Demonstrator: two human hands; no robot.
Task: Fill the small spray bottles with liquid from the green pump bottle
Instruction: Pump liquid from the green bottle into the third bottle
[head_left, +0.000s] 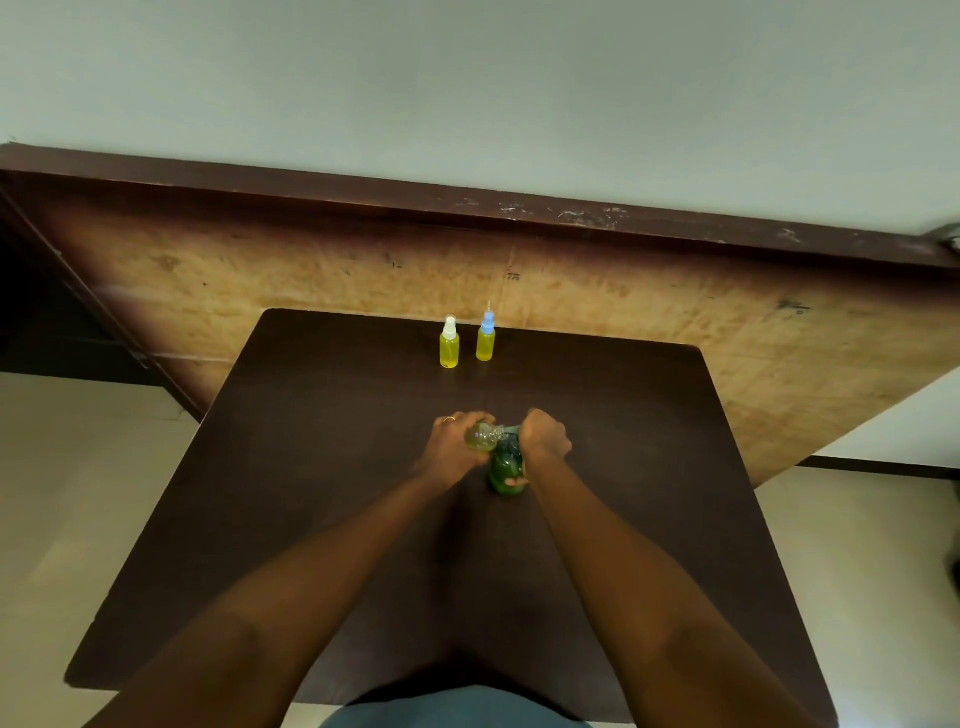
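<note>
Two capped spray bottles stand upright at the far edge of your counter, a dark brown, matte square top. On the left is the white-capped spray bottle; just beside it, not touching, is the blue-capped spray bottle. Both hold yellow liquid. To the far left, pale floor tiles show beside the counter. Behind it a large worn wooden board with a dark frame leans across the view, scuffed and scratched along its upper edge, against a plain pale wall.

Nearer you, at the counter's middle, your left hand is curled closed around an uncapped small bottle, tilted on its side with its open neck pointing right; some yellowish liquid shows inside. Right next to it your right hand is closed in a fist over the top of the green pump bottle, which stands on the counter, its spout reaching toward the small bottle's neck. You can't tell whether spout and neck touch.
</note>
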